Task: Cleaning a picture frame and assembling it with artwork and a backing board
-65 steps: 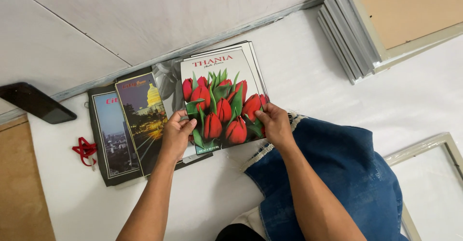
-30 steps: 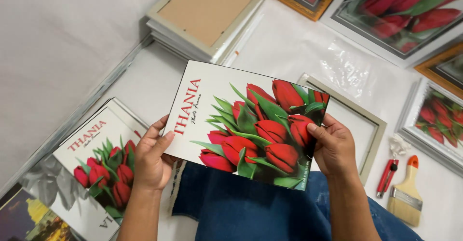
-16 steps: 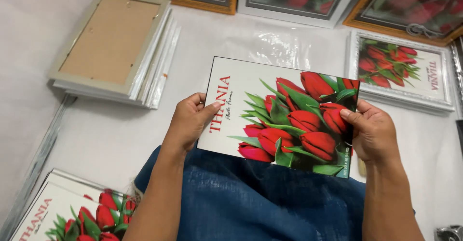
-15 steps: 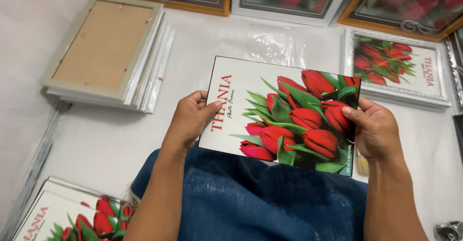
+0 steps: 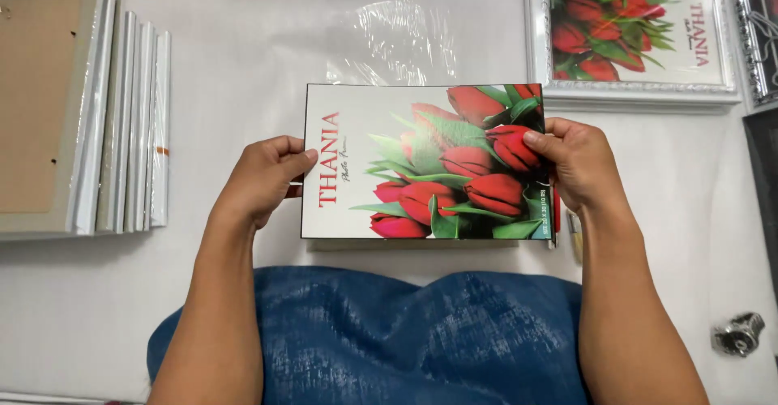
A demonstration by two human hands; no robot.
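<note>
Left hand (image 5: pixel 263 180) and right hand (image 5: pixel 577 162) each grip an opposite short edge of the tulip print (image 5: pixel 425 162), level above a pale frame edge (image 5: pixel 413 245) on the white surface (image 5: pixel 243 65); two-sided grip keeps it flat; stacked frames (image 5: pixel 121 125) lie left; framed print (image 5: pixel 636 32) behind.

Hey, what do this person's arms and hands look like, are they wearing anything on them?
Both forearms are bare, with no sleeves showing. The left hand and right hand wear no gloves, and no rings or watch are visible. Fingernails look short and unpainted.
</note>
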